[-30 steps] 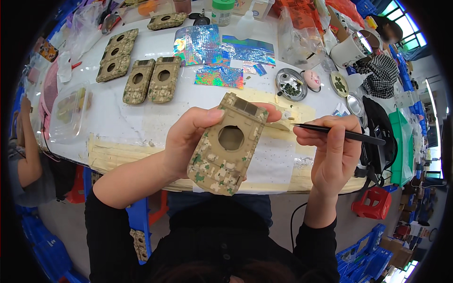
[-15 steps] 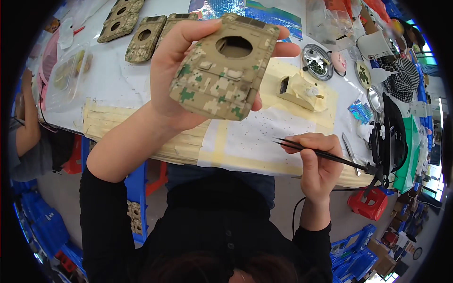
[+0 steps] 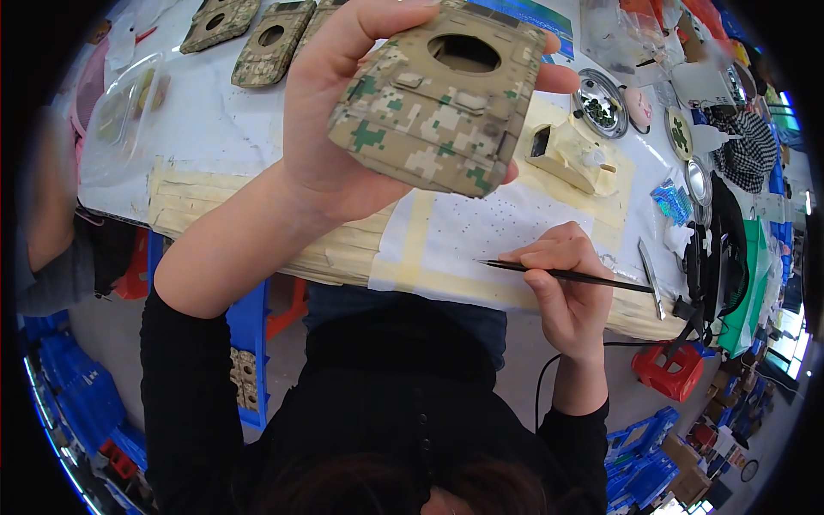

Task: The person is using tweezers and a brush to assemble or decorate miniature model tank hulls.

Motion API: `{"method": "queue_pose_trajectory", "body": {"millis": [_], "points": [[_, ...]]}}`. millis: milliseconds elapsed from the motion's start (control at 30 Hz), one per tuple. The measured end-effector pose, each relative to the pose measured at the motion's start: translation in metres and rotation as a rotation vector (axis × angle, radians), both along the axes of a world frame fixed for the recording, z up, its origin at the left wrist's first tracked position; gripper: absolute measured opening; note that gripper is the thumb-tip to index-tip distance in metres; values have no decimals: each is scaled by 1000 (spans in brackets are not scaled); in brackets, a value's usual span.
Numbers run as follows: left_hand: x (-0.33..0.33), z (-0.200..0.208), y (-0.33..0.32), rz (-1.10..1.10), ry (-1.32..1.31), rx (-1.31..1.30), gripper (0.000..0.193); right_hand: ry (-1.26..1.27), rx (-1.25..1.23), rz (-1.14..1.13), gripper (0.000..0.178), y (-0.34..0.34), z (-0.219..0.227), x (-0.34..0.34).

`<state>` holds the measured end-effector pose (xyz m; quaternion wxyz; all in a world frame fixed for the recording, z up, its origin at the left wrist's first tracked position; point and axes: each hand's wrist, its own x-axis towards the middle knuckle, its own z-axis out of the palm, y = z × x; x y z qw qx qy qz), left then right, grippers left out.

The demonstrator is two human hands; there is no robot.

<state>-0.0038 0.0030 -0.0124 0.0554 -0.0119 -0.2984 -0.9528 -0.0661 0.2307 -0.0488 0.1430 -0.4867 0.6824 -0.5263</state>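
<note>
My left hand [image 3: 330,129] grips a camouflage-painted model tank hull [image 3: 433,116] by its sides, raised above the table. A round hole opens in the hull's top. In my right hand [image 3: 571,275] is a pair of black tweezers [image 3: 584,276], pinched like a pen, tips pointing left. Those tips are close over a white sheet [image 3: 463,257] scattered with many tiny dark specks. Beyond the sheet, a tape-wrapped block [image 3: 573,159] with a small knob sits on the table.
More camouflage hulls [image 3: 273,39] lie at the far left, near a clear plastic tray [image 3: 124,120]. A metal dish [image 3: 603,103] holds small dark green bits. A craft knife [image 3: 651,275] lies at the right, before a black bag [image 3: 717,249]. Another person's arm [image 3: 51,189] shows at left.
The tweezers' tips have closed together and dropped to the left, nearer the sheet. In the picture, the hull has shifted slightly up and right, still in my left hand.
</note>
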Motion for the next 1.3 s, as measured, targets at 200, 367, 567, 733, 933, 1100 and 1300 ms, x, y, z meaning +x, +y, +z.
{"method": "queue_pose_trajectory", "body": {"millis": [200,367,567,733,933,1100,1300], "points": [[-1,-2,2,14,-6,-16,64,5,50,44,11,-2,1,-5],[-1,-4,3,18,-14,-27,63,6,57,42,10,-3,1,-5],[-1,-4,3,25,-15,-33,63,6,69,43,10,-3,2,-5],[-2,-3,3,27,-17,-40,63,0,127,75,14,-2,3,-6],[-1,-3,3,31,-20,-46,63,5,82,44,10,-4,3,-5],[-2,-2,3,34,-26,-52,63,15,82,43,9,-3,3,-6],[-2,-1,2,37,-33,-57,63,8,67,37,9,-2,2,-6]]}}
